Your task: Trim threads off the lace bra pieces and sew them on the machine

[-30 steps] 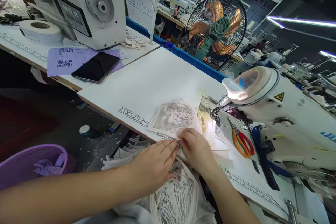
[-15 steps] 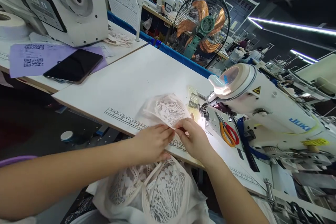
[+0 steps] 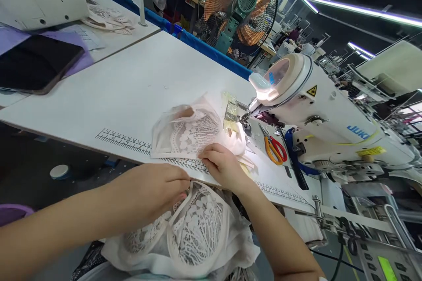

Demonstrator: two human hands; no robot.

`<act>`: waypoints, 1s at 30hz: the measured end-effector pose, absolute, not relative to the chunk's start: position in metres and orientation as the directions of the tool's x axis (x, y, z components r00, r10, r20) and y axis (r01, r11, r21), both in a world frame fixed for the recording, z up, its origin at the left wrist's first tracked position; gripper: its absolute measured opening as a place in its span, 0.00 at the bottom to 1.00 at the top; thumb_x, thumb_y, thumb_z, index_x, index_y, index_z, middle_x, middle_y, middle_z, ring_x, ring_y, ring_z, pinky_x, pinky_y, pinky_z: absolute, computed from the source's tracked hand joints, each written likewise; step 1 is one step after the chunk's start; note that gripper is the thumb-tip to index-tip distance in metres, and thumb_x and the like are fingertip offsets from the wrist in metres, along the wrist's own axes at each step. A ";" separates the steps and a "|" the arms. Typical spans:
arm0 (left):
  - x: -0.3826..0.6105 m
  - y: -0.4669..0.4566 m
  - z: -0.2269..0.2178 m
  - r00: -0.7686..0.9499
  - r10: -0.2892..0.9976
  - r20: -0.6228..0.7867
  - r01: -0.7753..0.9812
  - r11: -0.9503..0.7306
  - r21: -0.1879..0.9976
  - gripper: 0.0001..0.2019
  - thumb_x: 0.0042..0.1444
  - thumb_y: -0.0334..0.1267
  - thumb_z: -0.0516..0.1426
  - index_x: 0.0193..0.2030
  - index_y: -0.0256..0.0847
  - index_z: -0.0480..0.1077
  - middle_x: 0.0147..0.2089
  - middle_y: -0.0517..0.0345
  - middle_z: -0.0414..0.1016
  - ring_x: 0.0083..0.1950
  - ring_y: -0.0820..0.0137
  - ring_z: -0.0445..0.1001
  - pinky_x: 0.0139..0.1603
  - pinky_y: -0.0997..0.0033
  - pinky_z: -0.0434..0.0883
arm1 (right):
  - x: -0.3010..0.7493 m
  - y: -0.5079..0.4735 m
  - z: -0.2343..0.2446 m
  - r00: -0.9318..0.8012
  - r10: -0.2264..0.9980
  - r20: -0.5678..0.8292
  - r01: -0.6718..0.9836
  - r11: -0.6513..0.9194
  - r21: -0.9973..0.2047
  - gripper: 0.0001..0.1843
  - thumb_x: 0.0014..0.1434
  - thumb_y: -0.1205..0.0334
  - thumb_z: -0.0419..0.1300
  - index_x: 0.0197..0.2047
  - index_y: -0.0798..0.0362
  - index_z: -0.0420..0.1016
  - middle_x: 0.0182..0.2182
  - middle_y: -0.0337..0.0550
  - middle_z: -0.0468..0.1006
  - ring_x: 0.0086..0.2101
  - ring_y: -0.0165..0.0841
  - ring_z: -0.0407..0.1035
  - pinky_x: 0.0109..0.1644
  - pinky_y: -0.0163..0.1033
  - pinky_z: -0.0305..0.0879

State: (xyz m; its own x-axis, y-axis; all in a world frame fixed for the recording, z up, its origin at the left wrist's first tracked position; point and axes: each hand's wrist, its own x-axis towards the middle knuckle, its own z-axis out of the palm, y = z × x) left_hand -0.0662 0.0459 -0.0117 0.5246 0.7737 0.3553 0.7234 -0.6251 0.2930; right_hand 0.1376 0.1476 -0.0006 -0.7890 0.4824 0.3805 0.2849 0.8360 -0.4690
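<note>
White tabletop bears a sheer lace cup panel, longest crosswise, just beyond and left of the nearer right hand, whose fingertips pinch its near edge, while the left hand bunches its fingers at the lace bra below, grip unclear.

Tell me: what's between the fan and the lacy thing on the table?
In the head view, blue edging and white tabletop lie between the fan and lacy piece.
</note>
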 end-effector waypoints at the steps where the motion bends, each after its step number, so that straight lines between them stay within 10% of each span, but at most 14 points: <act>1: -0.059 0.047 -0.013 0.546 0.741 0.391 0.707 -0.658 0.259 0.18 0.66 0.36 0.42 0.50 0.39 0.72 0.52 0.53 0.75 0.50 0.68 0.73 0.53 0.70 0.68 | 0.138 0.148 0.002 -0.796 0.490 0.355 0.298 0.829 -0.474 0.10 0.60 0.73 0.52 0.39 0.57 0.75 0.35 0.50 0.75 0.37 0.34 0.71 0.40 0.38 0.72; 5: -0.041 0.044 -0.015 0.614 0.665 0.425 0.623 -0.739 0.256 0.18 0.64 0.38 0.46 0.54 0.32 0.69 0.57 0.46 0.71 0.59 0.62 0.66 0.61 0.64 0.63 | 0.141 0.153 0.007 -0.810 0.524 0.263 0.340 0.785 -0.518 0.13 0.57 0.77 0.52 0.40 0.57 0.75 0.37 0.49 0.74 0.39 0.34 0.71 0.44 0.39 0.71; 10: -0.050 0.035 -0.014 0.610 0.642 0.465 0.438 -0.761 0.478 0.15 0.64 0.31 0.43 0.44 0.41 0.71 0.43 0.57 0.78 0.41 0.73 0.75 0.42 0.77 0.71 | 0.142 0.155 0.003 -0.812 0.510 0.282 0.299 0.780 -0.550 0.12 0.57 0.76 0.52 0.39 0.57 0.74 0.37 0.49 0.74 0.39 0.33 0.71 0.46 0.39 0.70; 20: -0.050 0.080 -0.020 0.532 0.685 0.498 0.770 -0.636 0.053 0.19 0.63 0.28 0.41 0.44 0.29 0.73 0.41 0.45 0.75 0.44 0.62 0.71 0.46 0.62 0.71 | 0.141 0.141 -0.010 -0.741 0.427 0.518 0.314 0.903 -0.294 0.12 0.63 0.69 0.50 0.32 0.54 0.74 0.32 0.48 0.77 0.34 0.34 0.70 0.37 0.38 0.69; 30: -0.062 0.081 -0.018 0.596 0.660 0.457 0.712 -0.698 0.079 0.17 0.61 0.25 0.44 0.47 0.32 0.72 0.42 0.47 0.74 0.44 0.63 0.69 0.46 0.64 0.71 | 0.143 0.139 -0.008 -0.745 0.398 0.534 0.325 0.917 -0.231 0.13 0.62 0.72 0.50 0.33 0.55 0.74 0.32 0.47 0.78 0.33 0.34 0.69 0.37 0.38 0.68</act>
State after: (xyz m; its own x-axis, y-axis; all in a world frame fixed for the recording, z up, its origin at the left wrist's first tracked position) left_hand -0.0618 0.0811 -0.0183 0.5964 0.6600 0.4568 0.7118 -0.6979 0.0791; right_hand 0.1432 0.1391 -0.0076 -0.7454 0.3985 0.5344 0.3247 0.9172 -0.2310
